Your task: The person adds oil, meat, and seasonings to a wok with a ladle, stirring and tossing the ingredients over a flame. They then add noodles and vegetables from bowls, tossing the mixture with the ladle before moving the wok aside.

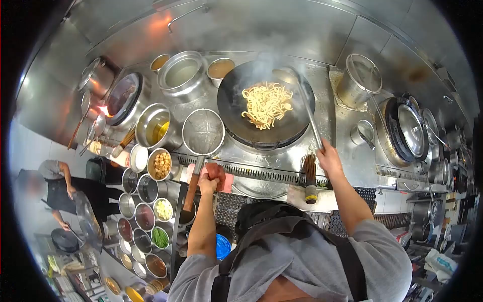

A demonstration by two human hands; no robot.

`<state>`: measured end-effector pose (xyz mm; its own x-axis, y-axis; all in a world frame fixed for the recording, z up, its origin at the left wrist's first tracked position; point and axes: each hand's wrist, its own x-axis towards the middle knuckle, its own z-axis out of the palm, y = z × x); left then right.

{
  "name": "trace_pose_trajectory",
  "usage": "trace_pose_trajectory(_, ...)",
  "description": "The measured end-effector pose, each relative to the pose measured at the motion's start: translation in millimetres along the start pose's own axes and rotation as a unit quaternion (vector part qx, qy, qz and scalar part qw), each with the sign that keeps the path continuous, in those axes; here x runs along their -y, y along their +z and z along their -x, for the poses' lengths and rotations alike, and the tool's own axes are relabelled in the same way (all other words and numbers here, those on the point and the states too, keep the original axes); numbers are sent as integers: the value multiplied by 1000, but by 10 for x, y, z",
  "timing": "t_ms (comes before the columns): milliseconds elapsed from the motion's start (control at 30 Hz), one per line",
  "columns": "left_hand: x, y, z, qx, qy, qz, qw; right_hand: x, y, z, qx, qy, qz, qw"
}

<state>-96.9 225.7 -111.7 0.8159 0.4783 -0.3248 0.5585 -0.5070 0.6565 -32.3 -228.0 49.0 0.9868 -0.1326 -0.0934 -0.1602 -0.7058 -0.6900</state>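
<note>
Pale thick noodles (pixel 266 104) lie heaped in a black wok (pixel 236 126) on the stove, with steam rising from them. My right hand (pixel 329 158) is closed around the long handle of a metal ladle (pixel 310 113). The ladle's bowl rests at the wok's upper right, beside the noodles. To the wok's lower left, my left hand (pixel 207 184) is closed on a bunched red cloth (pixel 216 173). Right beside that hand runs the wooden handle of a round wire strainer (pixel 203 132). A bamboo brush (pixel 309 178) stands near my right forearm.
Pots of liquid (pixel 182 73) and an oil pot (pixel 158 130) stand left of the wok. Several ingredient tins (pixel 145 216) line the left counter. Right of the wok are a tall strainer pot (pixel 358 83) and a small metal cup (pixel 361 132). Another person (pixel 65 183) works at far left.
</note>
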Motion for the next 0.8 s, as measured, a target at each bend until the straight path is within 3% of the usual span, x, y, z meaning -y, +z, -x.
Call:
trace_pose_trajectory(67,-42,37,66,-45,123,-101,986,293,151,-290,69,55,-83,993)
trace_pose_trajectory(100,-95,47,92,-22,150,-49,987,497,217,-349,117,100,-143,978)
trace_pose_trajectory(200,-20,42,56,58,132,-1,989,757,505,-348,172,140,-194,956)
trace_pose_trajectory(233,41,47,9,84,111,93,986,764,507,-277,171,143,-188,956)
trace_pose_trajectory(267,86,58,-48,107,90,186,973,762,494,-180,147,45,-58,986)
trace_pose_trajectory(300,-20,-18,-9,110,90,189,972,744,476,-82,119,-54,72,989)
trace_pose_trajectory(333,-264,-181,112,154,27,339,928,662,413,8,118,-50,75,989)
trace_pose_trajectory(367,-423,-291,181,195,-40,477,856,509,298,122,75,-129,144,978)
trace_pose_trajectory(400,-430,-346,133,228,-85,492,836,350,179,249,33,-206,212,955)
trace_pose_trajectory(433,-504,-355,127,235,-89,490,835,229,32,388,46,-191,246,949)
trace_pose_trajectory(500,-689,-327,102,271,-67,566,775,118,-216,718,56,-171,281,943)
trace_pose_trajectory(567,-863,-185,45,288,-91,531,792,68,-370,1104,48,-113,295,947)
trace_pose_trajectory(633,-1254,-13,175,249,-2,547,799,-83,-390,1417,16,-83,218,972)
trace_pose_trajectory(667,-1377,101,195,254,0,549,796,-121,-368,1550,1,-57,189,980)
trace_pose_trajectory(767,-1712,340,247,275,-3,513,813,-41,-268,1833,-22,13,106,994)
trace_pose_trajectory(800,-1838,350,300,342,-51,466,815,4,-251,1856,-13,38,99,994)
